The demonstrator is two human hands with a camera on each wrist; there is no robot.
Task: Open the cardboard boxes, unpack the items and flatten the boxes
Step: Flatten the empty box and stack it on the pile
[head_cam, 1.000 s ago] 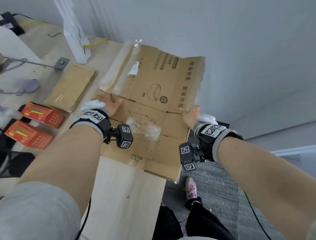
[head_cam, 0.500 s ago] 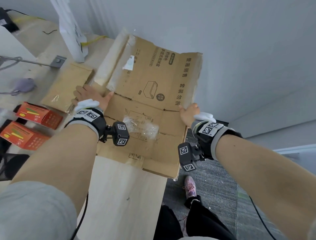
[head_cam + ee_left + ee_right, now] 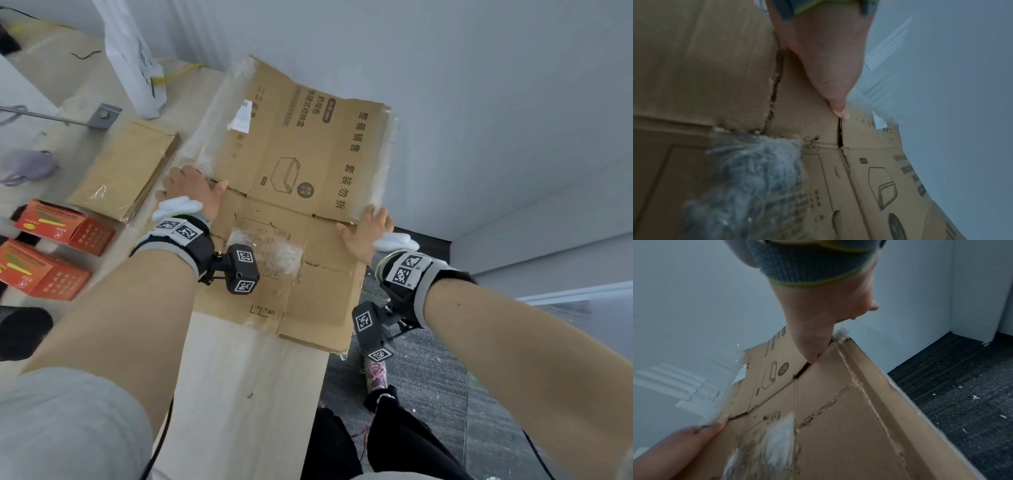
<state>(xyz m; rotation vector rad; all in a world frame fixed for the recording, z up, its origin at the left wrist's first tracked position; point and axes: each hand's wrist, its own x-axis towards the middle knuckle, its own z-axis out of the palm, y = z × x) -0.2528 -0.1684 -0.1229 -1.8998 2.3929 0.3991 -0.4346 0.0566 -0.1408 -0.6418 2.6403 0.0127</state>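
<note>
A large flattened cardboard box [image 3: 291, 164] with black print lies on the right end of the wooden table [image 3: 246, 394], and its right side hangs past the table edge. My left hand [image 3: 191, 192] lies flat on the box's taped left edge, thumb [image 3: 838, 105] pressed at a slit in the crease. My right hand [image 3: 366, 229] holds the right edge with its thumb [image 3: 809, 353] on top at another slit and the fingers over the side. A crumpled patch of clear tape [image 3: 270, 250] sticks to the near panel.
A smaller flattened box [image 3: 123, 168] lies to the left, with two orange cartons [image 3: 65, 226] [image 3: 37, 270] beyond it. A white bag [image 3: 137, 68], a metal rod with bracket [image 3: 102, 116] and a purple object [image 3: 30, 168] sit further back. The grey wall [image 3: 479, 102] is close on the right, above carpet [image 3: 428, 394].
My left hand has slid from the near panel out to the box's left edge. The box has shifted slightly away and left. My right hand stays on the right edge.
</note>
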